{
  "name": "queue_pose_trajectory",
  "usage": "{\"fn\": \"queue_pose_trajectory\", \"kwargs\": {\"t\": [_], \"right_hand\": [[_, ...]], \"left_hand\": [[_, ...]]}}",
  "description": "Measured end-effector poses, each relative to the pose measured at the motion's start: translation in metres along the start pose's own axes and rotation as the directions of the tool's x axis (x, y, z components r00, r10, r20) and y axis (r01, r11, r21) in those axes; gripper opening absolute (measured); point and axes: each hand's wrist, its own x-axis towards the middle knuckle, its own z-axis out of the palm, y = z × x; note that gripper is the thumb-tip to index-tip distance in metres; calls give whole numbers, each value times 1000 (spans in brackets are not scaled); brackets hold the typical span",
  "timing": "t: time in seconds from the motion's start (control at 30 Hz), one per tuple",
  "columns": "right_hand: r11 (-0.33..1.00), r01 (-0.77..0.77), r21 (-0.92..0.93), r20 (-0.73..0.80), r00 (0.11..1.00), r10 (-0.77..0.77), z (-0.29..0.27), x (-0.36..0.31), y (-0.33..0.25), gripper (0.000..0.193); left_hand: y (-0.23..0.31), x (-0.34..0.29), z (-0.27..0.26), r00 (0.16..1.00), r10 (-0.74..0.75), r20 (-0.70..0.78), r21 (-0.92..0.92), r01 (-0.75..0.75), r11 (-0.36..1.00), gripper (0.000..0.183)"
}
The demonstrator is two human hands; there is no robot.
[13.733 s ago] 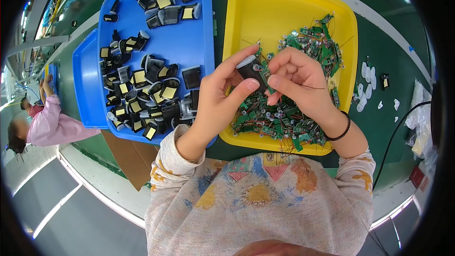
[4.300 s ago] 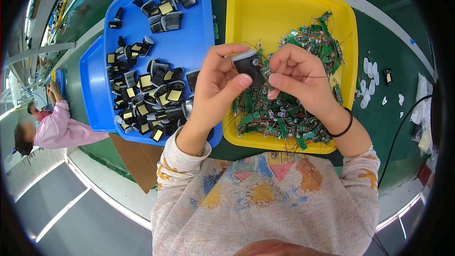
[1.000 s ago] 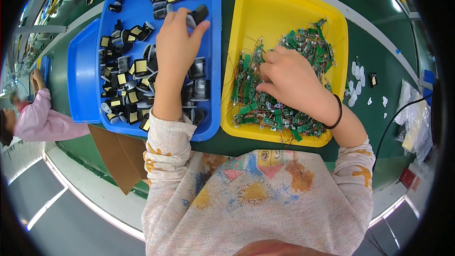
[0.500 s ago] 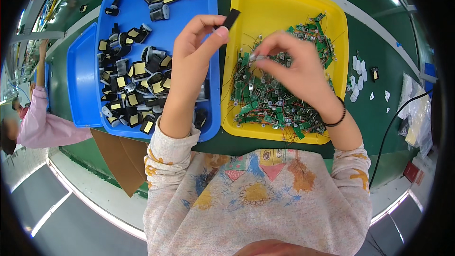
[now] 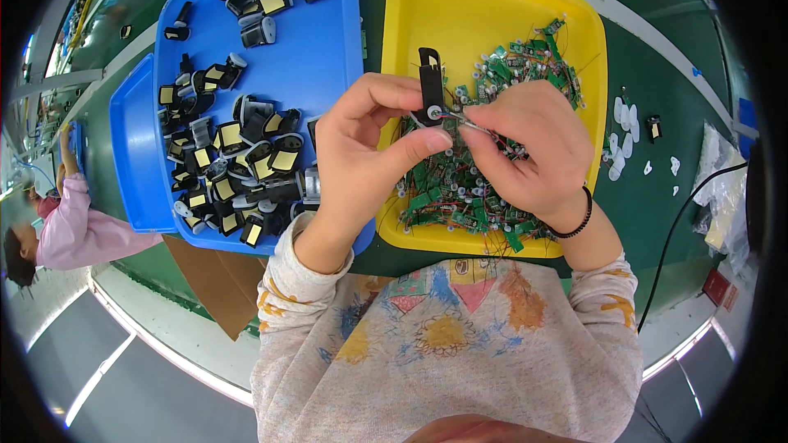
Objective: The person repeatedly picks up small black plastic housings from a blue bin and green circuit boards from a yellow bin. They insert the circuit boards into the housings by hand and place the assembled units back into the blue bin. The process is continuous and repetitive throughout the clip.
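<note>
My left hand (image 5: pixel 368 135) is closed on a black plastic casing (image 5: pixel 429 82), long and narrow, held upright over the yellow tray. At the casing's lower end sits a small round silver-white part (image 5: pixel 434 112). My right hand (image 5: pixel 525 148) pinches thin wires (image 5: pixel 461 117) that run to this round part; whatever else is inside its fingers stays hidden. Below both hands, the yellow tray (image 5: pixel 427 0) holds a heap of green circuit boards (image 5: pixel 451 205) with fine wires and small round pieces.
To the left, a blue tray (image 5: pixel 316 41) holds many black casings with cream pads (image 5: pixel 234 135). A smaller blue tray (image 5: pixel 135 148) adjoins it. White oval pieces (image 5: pixel 628 127), a clear plastic bag (image 5: pixel 718 197) and a black cable (image 5: pixel 669 234) lie right. Another person (image 5: pixel 78 221) works at far left.
My right hand has moved down and toward my left hand, which shifted right and lower. The casing has turned upright, and the wires in my right hand now meet its lower end.
</note>
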Motion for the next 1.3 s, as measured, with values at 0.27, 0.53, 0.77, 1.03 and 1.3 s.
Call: {"fn": "queue_pose_trajectory", "kwargs": {"t": [0.27, 0.53, 0.77, 1.03, 1.3], "right_hand": [[999, 23, -41, 42, 999, -22, -1, -2, 2, 22], [959, 224, -173, 55, 974, -218, 0, -3, 4, 22], [980, 163, -113, 27, 987, -161, 3, -4, -1, 21], [928, -307, 212, 198, 943, 266, 0, -5, -9, 15], [809, -493, 321, 265, 867, 422, 0, -8, -7, 11]], "left_hand": [[-4, 1, 3, 999, -19, -29, -75, 17, 997, 28], [0, -1, 5, 994, -112, 10, -151, 112, 982, 24], [-2, -4, 4, 995, -74, 67, -174, 85, 981, 23], [0, -5, 0, 993, 6, 118, -157, 12, 988, 22], [3, -1, 4, 999, 12, 50, 14, -13, 1000, 25]]}}
